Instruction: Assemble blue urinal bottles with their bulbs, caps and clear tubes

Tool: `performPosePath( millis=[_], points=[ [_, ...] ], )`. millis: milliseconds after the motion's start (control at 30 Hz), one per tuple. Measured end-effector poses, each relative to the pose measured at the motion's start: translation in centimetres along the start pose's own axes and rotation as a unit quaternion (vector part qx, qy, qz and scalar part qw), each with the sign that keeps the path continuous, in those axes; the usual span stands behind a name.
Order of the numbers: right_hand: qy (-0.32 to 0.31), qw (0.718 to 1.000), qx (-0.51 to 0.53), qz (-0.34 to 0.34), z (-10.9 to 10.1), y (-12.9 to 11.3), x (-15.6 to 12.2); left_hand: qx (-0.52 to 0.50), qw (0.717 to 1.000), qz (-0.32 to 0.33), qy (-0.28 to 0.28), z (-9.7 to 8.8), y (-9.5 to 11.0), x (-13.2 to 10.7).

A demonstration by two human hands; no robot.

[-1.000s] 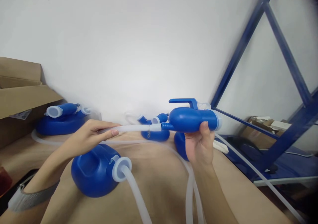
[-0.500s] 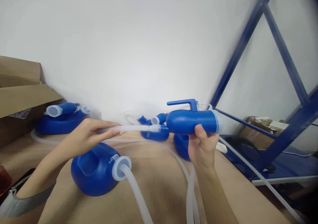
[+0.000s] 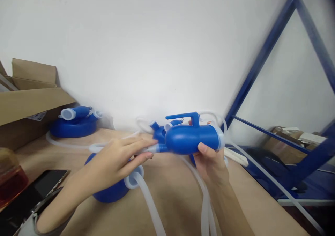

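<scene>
My right hand (image 3: 211,162) grips a blue plastic urinal head (image 3: 188,138) from below, its thumb on the near side. The piece lies roughly level, with a bar handle on top and a whitish cap (image 3: 221,138) at its right end. From its left end a narrow spout joins a translucent hose (image 3: 154,148). My left hand (image 3: 123,157) is closed on this hose just beside the spout, hiding much of it. Below my left hand stands a blue urinal bottle (image 3: 112,193), partly covered, with a white hose (image 3: 149,201) running from its capped neck.
Another blue bottle (image 3: 73,127) with a blue head on it stands at the back left, near a cardboard box (image 3: 34,100). More blue bottles (image 3: 158,134) stand behind the held piece. A phone (image 3: 49,180) and red jar (image 3: 12,180) lie left. Blue metal framing (image 3: 261,61) rises right.
My left hand has slid right along the hose, up to the spout. The urinal head has moved slightly left and down in view. The camera has turned a little left.
</scene>
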State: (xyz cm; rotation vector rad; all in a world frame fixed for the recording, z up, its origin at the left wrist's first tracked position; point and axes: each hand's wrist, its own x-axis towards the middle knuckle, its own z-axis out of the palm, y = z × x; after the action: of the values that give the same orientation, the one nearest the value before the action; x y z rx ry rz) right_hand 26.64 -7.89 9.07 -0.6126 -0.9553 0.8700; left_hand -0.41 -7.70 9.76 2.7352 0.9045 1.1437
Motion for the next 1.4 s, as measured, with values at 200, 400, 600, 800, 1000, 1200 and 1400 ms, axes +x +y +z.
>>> performPosePath(
  millis=[200,400,600,800,1000,1200,1400],
  points=[
    [0.022,0.999,0.015,0.046,0.4,0.4,-0.8,0.042,0.998,0.051,0.016,1.1,0.5,0.0],
    [-0.02,1.0,0.021,0.013,0.5,-0.4,-1.6,0.01,0.995,0.078,0.066,3.0,0.6,0.0],
    [-0.004,1.0,0.026,0.007,0.2,-0.1,-1.2,0.02,0.993,0.072,0.091,4.8,1.6,-0.1],
    [0.012,0.999,0.031,0.029,0.5,0.0,-1.4,0.034,0.991,0.066,0.114,5.5,2.4,-0.3],
    [0.003,0.999,0.024,0.03,0.7,0.3,-1.0,0.031,0.995,0.052,0.078,4.9,1.5,-0.1],
    [0.039,0.999,0.016,-0.023,1.5,-0.2,-0.6,0.17,0.951,0.071,0.248,3.7,2.6,0.6],
    [0.112,0.99,0.075,-0.044,2.1,-1.1,-0.5,0.016,0.98,-0.038,0.197,3.6,4.7,0.1]
  ],
)
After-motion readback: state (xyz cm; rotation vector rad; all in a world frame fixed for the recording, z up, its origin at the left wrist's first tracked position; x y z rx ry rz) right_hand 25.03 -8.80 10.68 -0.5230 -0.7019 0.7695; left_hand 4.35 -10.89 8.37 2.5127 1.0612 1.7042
